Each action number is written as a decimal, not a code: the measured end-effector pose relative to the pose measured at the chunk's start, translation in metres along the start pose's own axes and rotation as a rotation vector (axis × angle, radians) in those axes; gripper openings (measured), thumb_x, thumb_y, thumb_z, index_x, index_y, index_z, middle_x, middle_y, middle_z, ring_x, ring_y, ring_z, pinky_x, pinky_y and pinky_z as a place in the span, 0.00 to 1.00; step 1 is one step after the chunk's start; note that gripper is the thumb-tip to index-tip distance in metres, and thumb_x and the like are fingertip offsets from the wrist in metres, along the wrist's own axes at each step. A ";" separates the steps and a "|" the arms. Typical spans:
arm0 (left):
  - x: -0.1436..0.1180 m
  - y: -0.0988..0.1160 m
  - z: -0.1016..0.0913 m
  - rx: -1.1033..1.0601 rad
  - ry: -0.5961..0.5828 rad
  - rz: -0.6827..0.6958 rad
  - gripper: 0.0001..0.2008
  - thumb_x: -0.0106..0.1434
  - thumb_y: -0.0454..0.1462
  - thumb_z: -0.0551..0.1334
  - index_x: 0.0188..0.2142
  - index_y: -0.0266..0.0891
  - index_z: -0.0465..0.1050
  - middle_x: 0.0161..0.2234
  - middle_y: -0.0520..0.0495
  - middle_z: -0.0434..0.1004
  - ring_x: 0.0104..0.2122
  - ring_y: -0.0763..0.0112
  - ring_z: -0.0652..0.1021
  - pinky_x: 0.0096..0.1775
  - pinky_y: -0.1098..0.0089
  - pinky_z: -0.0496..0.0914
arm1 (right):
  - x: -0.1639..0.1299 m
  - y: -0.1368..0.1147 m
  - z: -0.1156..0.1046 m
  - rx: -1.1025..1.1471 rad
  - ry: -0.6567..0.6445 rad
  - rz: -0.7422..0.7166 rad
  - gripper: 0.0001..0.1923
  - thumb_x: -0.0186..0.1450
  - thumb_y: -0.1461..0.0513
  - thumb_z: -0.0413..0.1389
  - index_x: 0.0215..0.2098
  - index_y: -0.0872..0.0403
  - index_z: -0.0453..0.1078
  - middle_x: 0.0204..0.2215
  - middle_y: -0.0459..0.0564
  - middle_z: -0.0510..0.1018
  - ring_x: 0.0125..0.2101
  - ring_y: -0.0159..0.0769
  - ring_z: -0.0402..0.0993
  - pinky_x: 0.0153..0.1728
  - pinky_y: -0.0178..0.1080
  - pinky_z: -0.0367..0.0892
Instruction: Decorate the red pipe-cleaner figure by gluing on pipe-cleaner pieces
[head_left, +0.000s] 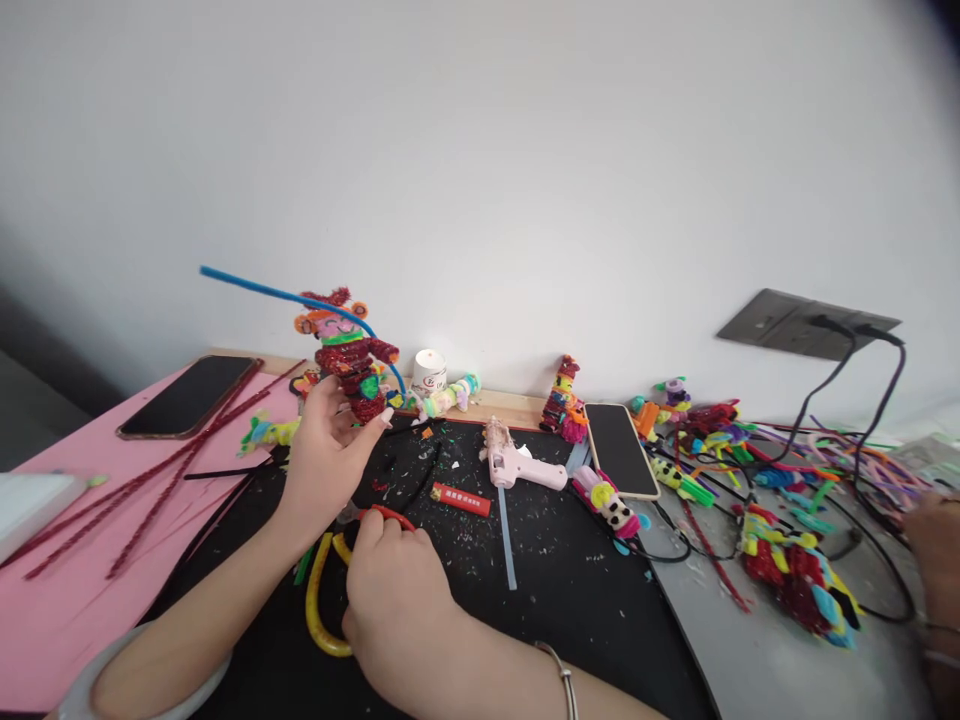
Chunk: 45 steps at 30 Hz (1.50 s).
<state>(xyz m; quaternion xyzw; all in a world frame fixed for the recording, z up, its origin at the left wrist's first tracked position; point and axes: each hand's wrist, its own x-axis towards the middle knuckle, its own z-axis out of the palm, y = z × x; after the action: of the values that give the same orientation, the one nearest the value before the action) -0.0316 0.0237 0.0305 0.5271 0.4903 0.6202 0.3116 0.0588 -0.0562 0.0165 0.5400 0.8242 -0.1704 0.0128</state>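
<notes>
Standing upright, the pipe-cleaner doll [349,365] is pinched in the left hand [324,450], up past the right hand [394,580], which is closed around yellow-handled scissors [330,600] nearer the body.

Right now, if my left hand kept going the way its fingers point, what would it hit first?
The left hand already touches the red pipe-cleaner figure; beyond it probably the white candle, though depth is unclear.

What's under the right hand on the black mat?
Under the right hand lie scissors: yellow handle loops stick out on its left, a red part shows above the fingers. The blades are covered by the hand.
</notes>
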 end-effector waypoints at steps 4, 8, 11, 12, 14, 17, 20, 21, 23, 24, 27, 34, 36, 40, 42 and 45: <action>0.000 0.001 0.001 -0.030 0.009 -0.011 0.26 0.55 0.40 0.66 0.52 0.42 0.62 0.49 0.42 0.72 0.47 0.57 0.76 0.47 0.57 0.72 | -0.003 0.003 -0.022 0.121 -0.118 0.079 0.27 0.46 0.71 0.59 0.45 0.62 0.64 0.32 0.62 0.78 0.29 0.49 0.78 0.24 0.40 0.68; -0.001 0.011 -0.001 -0.087 0.046 0.037 0.22 0.59 0.40 0.64 0.51 0.45 0.62 0.50 0.45 0.71 0.45 0.62 0.76 0.47 0.64 0.71 | -0.021 0.041 -0.040 0.442 -0.035 0.045 0.23 0.46 0.65 0.60 0.42 0.56 0.66 0.30 0.53 0.77 0.22 0.36 0.72 0.15 0.31 0.57; 0.000 0.019 -0.006 -0.097 0.099 0.058 0.20 0.60 0.42 0.63 0.51 0.47 0.64 0.47 0.50 0.72 0.38 0.67 0.76 0.44 0.66 0.71 | -0.032 0.076 -0.046 0.764 -0.115 0.049 0.21 0.47 0.66 0.59 0.40 0.54 0.65 0.23 0.42 0.72 0.19 0.27 0.65 0.16 0.28 0.55; 0.001 0.020 -0.007 -0.099 0.119 0.068 0.20 0.60 0.42 0.63 0.51 0.47 0.64 0.46 0.51 0.72 0.38 0.67 0.76 0.44 0.67 0.71 | -0.034 0.086 -0.048 0.882 -0.170 0.059 0.20 0.47 0.67 0.57 0.40 0.53 0.65 0.23 0.41 0.71 0.19 0.26 0.64 0.17 0.27 0.56; 0.002 0.020 -0.009 -0.118 0.146 0.086 0.20 0.60 0.42 0.64 0.51 0.46 0.64 0.46 0.51 0.72 0.39 0.67 0.75 0.45 0.67 0.70 | -0.038 0.103 -0.053 1.080 -0.244 0.123 0.21 0.49 0.67 0.56 0.42 0.54 0.63 0.25 0.41 0.73 0.18 0.24 0.63 0.17 0.27 0.56; 0.004 0.016 -0.008 -0.212 0.107 0.049 0.19 0.59 0.42 0.64 0.49 0.46 0.65 0.46 0.50 0.71 0.39 0.67 0.75 0.45 0.66 0.72 | -0.042 0.122 -0.062 1.230 -0.247 0.191 0.24 0.50 0.64 0.57 0.45 0.54 0.60 0.25 0.41 0.73 0.15 0.24 0.61 0.15 0.28 0.56; 0.001 0.012 -0.003 -0.339 -0.015 -0.049 0.17 0.59 0.41 0.64 0.48 0.47 0.66 0.43 0.50 0.72 0.39 0.66 0.76 0.43 0.65 0.74 | -0.046 0.130 -0.069 1.062 -0.080 0.208 0.22 0.51 0.66 0.56 0.45 0.54 0.63 0.24 0.40 0.71 0.18 0.24 0.62 0.18 0.29 0.57; 0.000 0.011 -0.002 -0.377 -0.052 -0.077 0.16 0.59 0.40 0.64 0.47 0.47 0.66 0.43 0.50 0.72 0.40 0.65 0.76 0.43 0.63 0.74 | -0.047 0.129 -0.070 0.957 -0.017 0.192 0.21 0.51 0.67 0.56 0.44 0.54 0.64 0.24 0.40 0.70 0.20 0.25 0.63 0.19 0.29 0.57; -0.002 0.011 0.001 -0.438 -0.113 -0.135 0.16 0.59 0.39 0.65 0.47 0.47 0.67 0.45 0.50 0.72 0.42 0.64 0.77 0.46 0.61 0.73 | -0.050 0.121 -0.072 0.742 0.065 0.117 0.23 0.50 0.70 0.54 0.45 0.53 0.65 0.25 0.41 0.71 0.22 0.27 0.65 0.21 0.29 0.57; -0.003 0.010 0.002 -0.462 -0.138 -0.170 0.16 0.58 0.39 0.65 0.47 0.47 0.68 0.45 0.50 0.72 0.43 0.64 0.77 0.47 0.60 0.73 | -0.052 0.116 -0.072 0.639 0.088 0.069 0.23 0.50 0.71 0.54 0.45 0.52 0.66 0.26 0.42 0.72 0.23 0.27 0.66 0.21 0.29 0.57; -0.005 0.008 0.004 -0.510 -0.217 -0.299 0.16 0.57 0.39 0.66 0.45 0.47 0.69 0.45 0.50 0.73 0.46 0.62 0.76 0.49 0.57 0.71 | -0.057 0.098 -0.073 0.341 0.131 -0.023 0.26 0.50 0.72 0.52 0.47 0.52 0.66 0.27 0.45 0.73 0.25 0.32 0.68 0.22 0.30 0.56; -0.004 -0.003 0.003 -0.382 -0.186 -0.441 0.17 0.56 0.43 0.67 0.45 0.48 0.69 0.48 0.49 0.73 0.49 0.58 0.74 0.54 0.52 0.64 | -0.076 0.103 -0.083 0.116 0.145 -0.033 0.24 0.49 0.72 0.51 0.44 0.52 0.66 0.24 0.46 0.71 0.22 0.33 0.66 0.20 0.32 0.53; -0.002 -0.004 0.004 -0.377 -0.164 -0.446 0.17 0.56 0.43 0.67 0.45 0.47 0.69 0.47 0.49 0.73 0.47 0.60 0.75 0.54 0.54 0.64 | -0.083 0.114 -0.087 0.242 0.167 -0.014 0.26 0.49 0.72 0.51 0.45 0.50 0.66 0.24 0.43 0.71 0.21 0.31 0.65 0.20 0.31 0.54; -0.002 -0.003 0.006 -0.503 -0.194 -0.470 0.17 0.55 0.39 0.67 0.44 0.45 0.68 0.41 0.52 0.73 0.40 0.68 0.76 0.49 0.61 0.69 | -0.085 0.135 -0.094 0.668 0.152 0.081 0.22 0.55 0.70 0.52 0.47 0.50 0.62 0.26 0.42 0.72 0.24 0.30 0.67 0.22 0.30 0.59; -0.004 -0.003 0.007 -0.563 -0.241 -0.501 0.16 0.56 0.37 0.67 0.43 0.44 0.68 0.40 0.51 0.73 0.39 0.69 0.76 0.48 0.62 0.70 | -0.078 0.144 -0.094 0.920 0.160 0.131 0.20 0.57 0.67 0.54 0.48 0.51 0.59 0.30 0.44 0.72 0.25 0.29 0.68 0.24 0.30 0.61; -0.009 -0.003 0.008 -0.634 -0.348 -0.560 0.13 0.56 0.35 0.65 0.42 0.44 0.68 0.38 0.50 0.74 0.42 0.65 0.77 0.49 0.61 0.70 | -0.062 0.155 -0.086 1.176 0.201 0.107 0.19 0.55 0.63 0.58 0.44 0.52 0.61 0.30 0.43 0.71 0.23 0.26 0.64 0.22 0.30 0.59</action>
<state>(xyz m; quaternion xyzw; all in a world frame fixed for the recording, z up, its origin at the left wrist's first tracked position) -0.0220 0.0191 0.0241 0.3491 0.3402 0.5336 0.6911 0.2372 -0.0306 0.0687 0.5105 0.5605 -0.5453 -0.3576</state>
